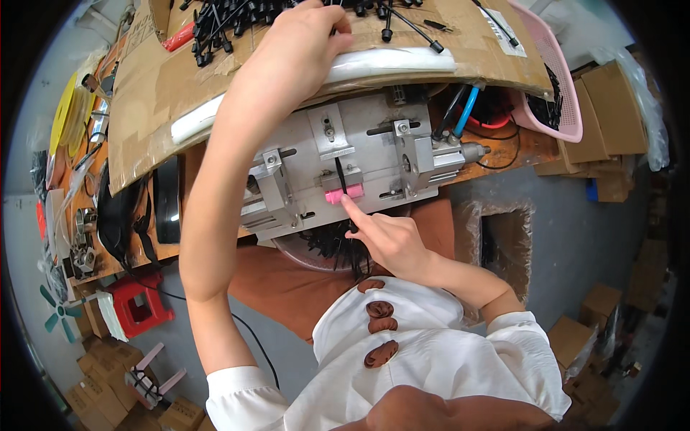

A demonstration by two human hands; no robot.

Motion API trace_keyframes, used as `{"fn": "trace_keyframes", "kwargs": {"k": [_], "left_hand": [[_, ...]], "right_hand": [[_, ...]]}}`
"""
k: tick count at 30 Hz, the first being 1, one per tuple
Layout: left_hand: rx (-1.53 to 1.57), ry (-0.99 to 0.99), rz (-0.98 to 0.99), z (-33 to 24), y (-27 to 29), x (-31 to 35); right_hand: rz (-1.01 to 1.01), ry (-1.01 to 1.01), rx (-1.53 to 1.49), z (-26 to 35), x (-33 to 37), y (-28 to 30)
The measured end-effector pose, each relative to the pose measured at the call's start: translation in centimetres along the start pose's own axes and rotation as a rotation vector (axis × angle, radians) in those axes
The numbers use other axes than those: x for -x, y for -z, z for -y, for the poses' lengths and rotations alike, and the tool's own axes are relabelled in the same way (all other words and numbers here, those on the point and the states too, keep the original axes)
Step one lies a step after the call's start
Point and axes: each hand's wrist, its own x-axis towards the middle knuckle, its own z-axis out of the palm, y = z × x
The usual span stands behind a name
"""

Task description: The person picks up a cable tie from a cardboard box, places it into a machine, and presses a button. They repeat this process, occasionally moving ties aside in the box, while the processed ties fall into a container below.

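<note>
My right hand point(394, 243) points its index finger at a pink block point(334, 195) in the middle of a metal fixture point(374, 133). The fingertip touches the near end of a thin black rod point(340, 171) lying across that block; the other fingers are curled, with the thumb apart from the index. Over the cardboard, my left hand point(313, 36) reaches into a pile of black stemmed plastic parts point(248, 18). Its fingers are bent together, and what they hold, if anything, is hidden. My left forearm passes over the fixture's left side.
A white padded strip point(392, 63) edges the cardboard sheet point(144, 108). Metal cylinders point(431, 161) with a blue hose point(467, 111) flank the fixture. A pink basket point(564, 93) stands at right. Black parts point(334, 244) lie in a bowl below the fixture. A red stool point(140, 305) stands lower left.
</note>
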Motion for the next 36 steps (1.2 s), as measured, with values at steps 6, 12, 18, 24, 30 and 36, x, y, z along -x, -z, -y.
{"fn": "trace_keyframes", "kwargs": {"k": [6,12,18,24,30,36], "left_hand": [[0.102,-0.058,-0.274,0.0,-0.5,2.2],[0.063,-0.071,-0.489,-0.8,-1.9,7.6],[0.02,0.033,-0.708,-0.5,-2.8,8.8],[0.087,-0.026,-0.716,0.3,-2.5,8.4],[0.049,-0.132,-0.711,0.7,-2.8,7.7],[0.149,-0.089,-0.719,1.0,-3.0,7.3]], "right_hand": [[0.017,-0.058,-0.008,0.5,-0.9,1.4],[-0.324,0.12,0.278,-2.8,-7.5,9.2],[-0.168,0.258,0.554,-7.2,-16.8,15.7],[0.25,-0.398,-0.023,-2.9,-17.6,18.6],[-0.033,-0.255,-0.525,-2.4,-9.9,13.5],[-0.022,0.078,0.012,0.3,-0.4,2.3]]}}
